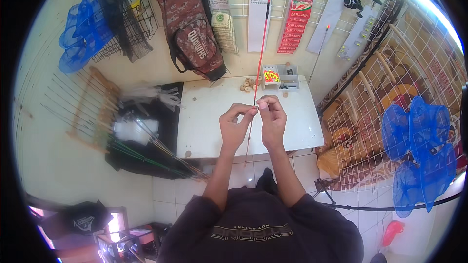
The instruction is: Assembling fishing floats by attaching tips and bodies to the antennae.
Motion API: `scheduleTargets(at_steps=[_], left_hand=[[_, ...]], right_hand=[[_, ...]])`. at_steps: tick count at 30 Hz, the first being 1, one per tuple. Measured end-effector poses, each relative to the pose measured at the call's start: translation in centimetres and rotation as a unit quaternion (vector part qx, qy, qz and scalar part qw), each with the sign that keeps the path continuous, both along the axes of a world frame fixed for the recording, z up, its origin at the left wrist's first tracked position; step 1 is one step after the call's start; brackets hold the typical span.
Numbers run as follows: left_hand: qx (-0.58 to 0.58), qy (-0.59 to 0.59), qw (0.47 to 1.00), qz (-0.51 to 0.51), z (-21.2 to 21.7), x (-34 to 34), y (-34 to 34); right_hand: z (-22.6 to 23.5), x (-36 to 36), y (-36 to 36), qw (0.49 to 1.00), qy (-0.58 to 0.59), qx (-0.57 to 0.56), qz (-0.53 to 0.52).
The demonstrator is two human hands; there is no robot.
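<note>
A long thin red rod with black bands (262, 56) runs from the top of the view down to my hands, above the white table (209, 131). A thinner, darker length carries on below them toward the table's front edge. My left hand (235, 124) pinches the rod between thumb and fingers. Close beside it, my right hand (273, 122) is also closed, thumb against fingertips, at the same spot on the rod. Something small and pale shows between the fingertips, too small to name.
Several round beige pieces (247, 85) lie at the table's back, beside a white divided tray (280, 89) with small red and yellow pieces. Rods (146, 160) lean at the left. A camouflage rod bag (187, 34) hangs behind; blue mesh nets (417, 136) hang at the right.
</note>
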State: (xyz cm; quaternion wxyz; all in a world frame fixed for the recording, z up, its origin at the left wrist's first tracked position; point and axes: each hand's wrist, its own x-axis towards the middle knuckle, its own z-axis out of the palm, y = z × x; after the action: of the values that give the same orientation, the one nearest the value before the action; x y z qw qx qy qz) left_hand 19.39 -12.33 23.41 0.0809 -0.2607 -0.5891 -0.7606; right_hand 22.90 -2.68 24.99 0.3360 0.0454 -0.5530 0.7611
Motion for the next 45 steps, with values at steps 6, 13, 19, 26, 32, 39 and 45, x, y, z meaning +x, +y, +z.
scheduleTargets(at_steps=[6, 13, 19, 26, 32, 39, 45], left_hand=[[-0.008, 0.014, 1.000, 0.010, -0.1, 0.0, -0.2], [0.013, 0.020, 1.000, 0.005, 0.0, -0.3, -0.4], [0.000, 0.017, 1.000, 0.006, -0.1, -0.4, -0.7], [-0.001, 0.011, 1.000, 0.008, 0.0, -0.3, -1.0], [0.001, 0.013, 1.000, 0.012, 0.1, -0.2, -1.1], [-0.019, 0.017, 1.000, 0.017, 0.0, 0.0, -1.1], [-0.023, 0.032, 0.999, 0.016, 0.4, 0.3, -1.1]], right_hand=[[-0.6, -0.1, -0.3, 1.000, 0.020, -0.005, 0.019], [-0.6, -0.1, -0.6, 0.999, 0.013, -0.018, 0.027], [-0.2, -0.2, -0.8, 0.998, 0.012, -0.031, 0.045], [-0.2, -0.2, -1.0, 0.998, 0.005, -0.026, 0.049], [0.0, -0.1, -1.2, 0.998, 0.007, -0.021, 0.051], [0.3, 0.2, -1.3, 0.998, 0.007, -0.038, 0.056], [0.4, 0.5, -1.3, 0.998, 0.014, -0.033, 0.046]])
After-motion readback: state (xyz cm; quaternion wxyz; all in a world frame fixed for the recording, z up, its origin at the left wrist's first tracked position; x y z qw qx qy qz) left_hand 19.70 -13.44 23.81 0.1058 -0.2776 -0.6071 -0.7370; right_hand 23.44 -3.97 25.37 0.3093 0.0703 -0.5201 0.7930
